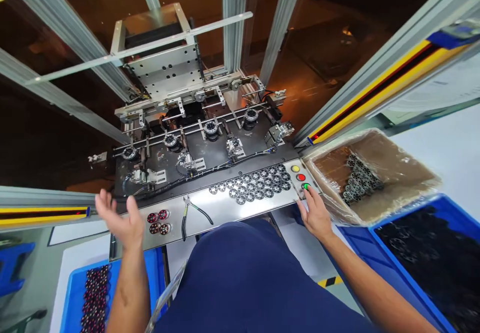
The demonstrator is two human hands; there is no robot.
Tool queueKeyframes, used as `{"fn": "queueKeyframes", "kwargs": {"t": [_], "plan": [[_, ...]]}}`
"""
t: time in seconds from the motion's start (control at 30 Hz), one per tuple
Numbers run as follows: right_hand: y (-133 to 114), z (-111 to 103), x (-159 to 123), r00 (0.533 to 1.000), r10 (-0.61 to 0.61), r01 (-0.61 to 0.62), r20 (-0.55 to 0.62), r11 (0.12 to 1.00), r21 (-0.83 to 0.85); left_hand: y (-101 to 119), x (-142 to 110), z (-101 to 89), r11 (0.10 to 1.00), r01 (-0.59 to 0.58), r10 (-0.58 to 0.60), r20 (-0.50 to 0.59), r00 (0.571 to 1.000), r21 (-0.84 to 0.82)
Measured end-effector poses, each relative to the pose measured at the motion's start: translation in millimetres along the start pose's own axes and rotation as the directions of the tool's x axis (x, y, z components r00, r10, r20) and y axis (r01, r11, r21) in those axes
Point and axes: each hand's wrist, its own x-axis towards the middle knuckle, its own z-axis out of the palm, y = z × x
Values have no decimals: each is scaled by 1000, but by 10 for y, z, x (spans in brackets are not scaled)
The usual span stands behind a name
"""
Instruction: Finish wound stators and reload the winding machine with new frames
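My left hand (123,223) is raised over the left end of the metal ledge, its fingers spread and nothing in it. At the ledge's right end, my right hand (315,213) reaches a fingertip onto the green button (306,186), thumb apart, holding nothing. Above that button are a red button (300,177) and a yellow button (295,168). Several round grey metal parts (258,185) lie in rows left of the buttons. Pliers (187,205) rest with handles spread toward me. Near my left hand sit several red-and-black round parts (158,222).
Behind the ledge stands a fixture (198,143) with several round parts seated along it. Yellow-edged posts (369,90) flank the opening. A lined carton (408,173) and a blue bin of dark parts (442,203) stand at right; a blue tray (71,293) of round parts is at lower left.
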Motion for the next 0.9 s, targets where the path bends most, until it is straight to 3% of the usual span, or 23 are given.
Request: {"fn": "queueKeyframes", "kwargs": {"t": [0.07, 0.17, 0.27, 0.53, 0.9], "plan": [[-4, -16, 11, 1000, 27, -27, 15, 1000, -3, -297, -397, -129, 980, 196, -196, 8, 981, 24], [14, -54, 45, 998, 54, -54, 44, 998, -15, -625, -837, -203, 956, 291, -293, 32, 956, 45], [44, -92, 98, 994, 88, -86, 59, 996, -37, -793, -1045, -174, 936, 343, -347, 48, 937, 76], [94, -86, 292, 994, 104, -103, 42, 995, -18, -979, -1024, 29, 925, 368, -374, 53, 926, 97], [49, 272, 429, 975, 210, -210, -68, 978, 16, -959, -1015, 186, 939, 336, -342, 81, 936, 74]]}}
